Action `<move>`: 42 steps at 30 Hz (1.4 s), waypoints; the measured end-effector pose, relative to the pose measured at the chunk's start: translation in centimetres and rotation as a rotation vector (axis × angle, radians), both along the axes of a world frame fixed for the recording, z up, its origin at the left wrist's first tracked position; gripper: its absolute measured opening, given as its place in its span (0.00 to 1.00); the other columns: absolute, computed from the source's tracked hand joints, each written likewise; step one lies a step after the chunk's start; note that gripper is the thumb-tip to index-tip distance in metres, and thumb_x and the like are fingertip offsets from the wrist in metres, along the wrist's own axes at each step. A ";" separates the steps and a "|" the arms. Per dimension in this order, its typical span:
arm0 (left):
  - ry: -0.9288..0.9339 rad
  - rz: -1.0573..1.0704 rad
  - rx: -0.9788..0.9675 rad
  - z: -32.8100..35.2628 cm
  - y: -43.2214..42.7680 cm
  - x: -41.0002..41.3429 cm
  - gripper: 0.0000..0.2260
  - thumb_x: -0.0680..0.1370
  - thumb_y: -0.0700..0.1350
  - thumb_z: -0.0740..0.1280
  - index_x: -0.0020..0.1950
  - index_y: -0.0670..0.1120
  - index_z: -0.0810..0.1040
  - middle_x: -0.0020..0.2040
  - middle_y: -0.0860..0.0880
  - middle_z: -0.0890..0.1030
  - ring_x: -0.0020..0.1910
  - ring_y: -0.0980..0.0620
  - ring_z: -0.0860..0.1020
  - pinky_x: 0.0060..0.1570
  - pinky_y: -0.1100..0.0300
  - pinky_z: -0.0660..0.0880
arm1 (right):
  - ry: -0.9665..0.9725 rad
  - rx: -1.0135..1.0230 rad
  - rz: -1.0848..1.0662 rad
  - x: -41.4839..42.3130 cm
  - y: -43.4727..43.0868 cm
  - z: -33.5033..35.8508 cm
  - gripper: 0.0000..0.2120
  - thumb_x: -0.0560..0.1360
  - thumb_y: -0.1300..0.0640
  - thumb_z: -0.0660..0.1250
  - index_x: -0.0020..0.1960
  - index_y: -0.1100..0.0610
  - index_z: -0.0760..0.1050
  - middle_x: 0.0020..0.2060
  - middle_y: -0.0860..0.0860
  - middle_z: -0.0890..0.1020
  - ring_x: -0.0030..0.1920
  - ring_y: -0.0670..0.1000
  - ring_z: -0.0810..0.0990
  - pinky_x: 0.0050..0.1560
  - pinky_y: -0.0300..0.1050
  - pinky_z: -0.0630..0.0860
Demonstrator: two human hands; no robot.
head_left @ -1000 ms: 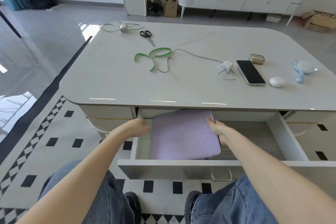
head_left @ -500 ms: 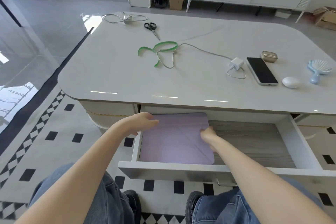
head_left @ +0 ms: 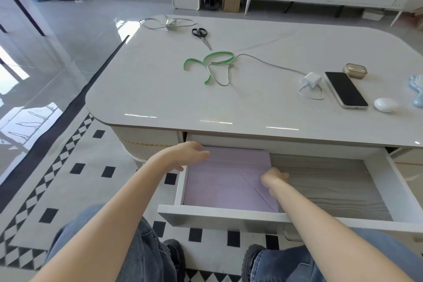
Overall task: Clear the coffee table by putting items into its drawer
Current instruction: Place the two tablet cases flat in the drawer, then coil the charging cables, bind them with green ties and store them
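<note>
Tablet (head_left: 229, 181) now flat in drawer (head_left: 229, 213)
Left hand (head_left: 185, 154) rests loose at its corner; right hand (head_left: 273, 177) curls at its edge, grip unclear. One item stowed, more to go.

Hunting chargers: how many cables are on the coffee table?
2. Far cable, near the scissors; near cable, from the green strap to the white plug. The table's right end is cropped.

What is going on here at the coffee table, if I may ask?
A person is laying a flat lilac folding case in the left side of the open white drawer. The left hand touches its far corner; the right hand grips its right edge. Black-handled scissors, a green strap, a white charger and a black phone lie on the glossy white tabletop.
</note>
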State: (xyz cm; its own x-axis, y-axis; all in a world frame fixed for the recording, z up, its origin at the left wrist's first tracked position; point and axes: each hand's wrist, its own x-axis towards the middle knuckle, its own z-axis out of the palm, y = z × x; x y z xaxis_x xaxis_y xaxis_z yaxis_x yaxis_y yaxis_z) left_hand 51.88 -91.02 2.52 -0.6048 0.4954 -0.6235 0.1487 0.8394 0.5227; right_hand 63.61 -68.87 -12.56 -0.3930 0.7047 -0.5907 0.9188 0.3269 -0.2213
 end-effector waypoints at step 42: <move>0.408 0.361 0.661 16.6 -2.4 -7.8 0.11 0.78 0.41 0.60 0.55 0.54 0.77 0.54 0.53 0.80 0.50 0.51 0.77 0.48 0.58 0.74 | 0.567 -0.085 0.381 -10.3 -4.5 26.6 0.17 0.77 0.61 0.57 0.65 0.56 0.74 0.59 0.53 0.76 0.50 0.51 0.71 0.50 0.41 0.68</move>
